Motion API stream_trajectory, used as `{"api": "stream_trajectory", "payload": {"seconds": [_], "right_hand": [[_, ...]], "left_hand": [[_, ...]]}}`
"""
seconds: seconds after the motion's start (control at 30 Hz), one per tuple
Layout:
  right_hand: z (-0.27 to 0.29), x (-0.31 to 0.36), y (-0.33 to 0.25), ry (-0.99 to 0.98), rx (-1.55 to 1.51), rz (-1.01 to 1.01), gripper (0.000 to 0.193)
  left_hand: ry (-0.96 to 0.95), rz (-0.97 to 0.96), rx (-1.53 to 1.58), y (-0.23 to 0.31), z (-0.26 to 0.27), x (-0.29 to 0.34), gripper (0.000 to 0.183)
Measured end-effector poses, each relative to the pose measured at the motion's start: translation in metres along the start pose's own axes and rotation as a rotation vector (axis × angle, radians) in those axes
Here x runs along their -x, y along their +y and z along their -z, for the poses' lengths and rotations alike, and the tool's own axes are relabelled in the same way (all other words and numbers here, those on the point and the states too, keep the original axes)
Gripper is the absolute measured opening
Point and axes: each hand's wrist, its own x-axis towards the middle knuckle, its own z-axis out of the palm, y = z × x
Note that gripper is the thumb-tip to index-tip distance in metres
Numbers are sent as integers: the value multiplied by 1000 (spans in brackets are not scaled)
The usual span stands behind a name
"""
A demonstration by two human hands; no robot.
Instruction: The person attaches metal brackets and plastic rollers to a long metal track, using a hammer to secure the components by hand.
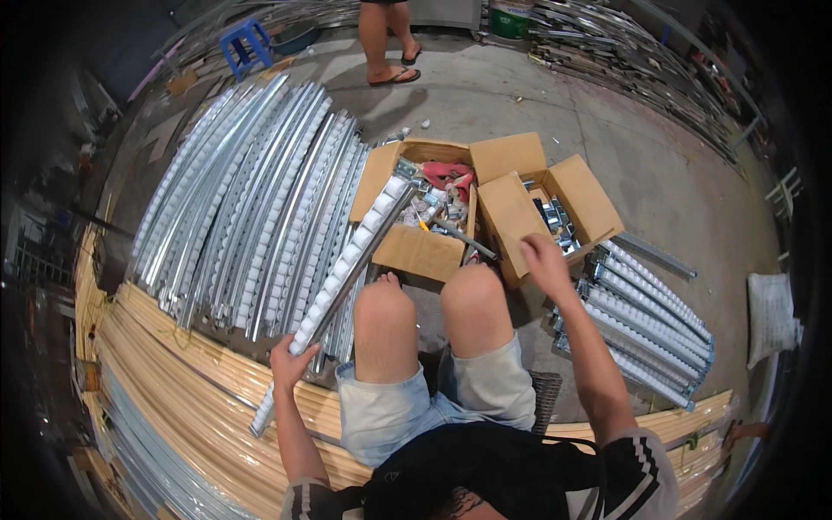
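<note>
My left hand point(290, 360) is closed round the lower part of a roller track point(347, 256), a long metal rail with a row of white rollers. The track slants up and away, its far end at the rim of an open cardboard box point(420, 251). That box holds metal fittings, small plastic bags and a red cloth point(451, 176). My right hand point(546, 264) is at the near flap of a second cardboard box point(511, 221), fingers curled. What they hold, if anything, is hidden. Inside this second box lie metal brackets point(559, 225).
Many roller tracks point(251, 199) lie side by side at left. Shorter roller tracks point(646, 316) are stacked at right. Wrapped cream-coloured pipes point(199, 381) lie beneath and behind me. Ahead stand a person's legs point(377, 43), a blue stool point(245, 45) and a green bucket point(510, 19).
</note>
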Motion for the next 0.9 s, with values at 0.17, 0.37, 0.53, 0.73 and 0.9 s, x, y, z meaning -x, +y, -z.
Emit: {"api": "stream_trajectory", "payload": {"seconds": [0.17,0.37,0.53,0.73,0.9], "right_hand": [[-132,-50,21,-357,431,145,28],[-219,-73,97,-465,529,-291,29],[-196,-85,67,-539,421,-313,34],[-150,-32,42,-245,104,-416,38],[-119,-28,-2,-180,-1,-68,30]], "left_hand": [[113,-5,-114,27,0,8,55],[214,15,-308,38,1,16,60],[294,28,-423,23,8,29,58],[247,133,-431,33,-6,26,58],[259,143,-435,28,-16,26,59]]}}
